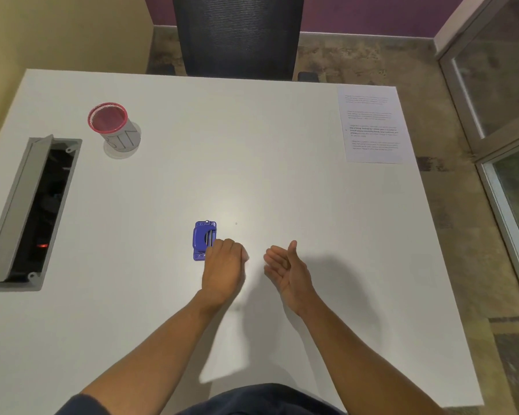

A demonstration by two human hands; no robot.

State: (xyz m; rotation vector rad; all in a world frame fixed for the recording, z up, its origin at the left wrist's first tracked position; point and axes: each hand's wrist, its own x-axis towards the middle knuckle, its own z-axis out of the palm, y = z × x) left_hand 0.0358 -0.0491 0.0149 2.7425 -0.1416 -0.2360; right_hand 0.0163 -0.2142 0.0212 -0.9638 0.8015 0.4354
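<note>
Here, seen from above, a small blue hole punch [203, 238] lies flat near the middle of a white counter [252, 160]. The left hand [222, 271] sits knuckles-up against the punch's near right corner and covers that corner. Its fingers [226, 245] are curled under, and it is unclear whether they grip the punch. The right hand [288, 274] hovers just beside it, apart from the punch, palm turned leftward, fingers [274, 256] loosely spread, holding nothing. Far left stands a red mesh cup [111, 124], with an open cable hatch [33, 211] nearer. A printed sheet [372, 124] lies at the far right corner, and a dark chair [237, 34] stands beyond.
</note>
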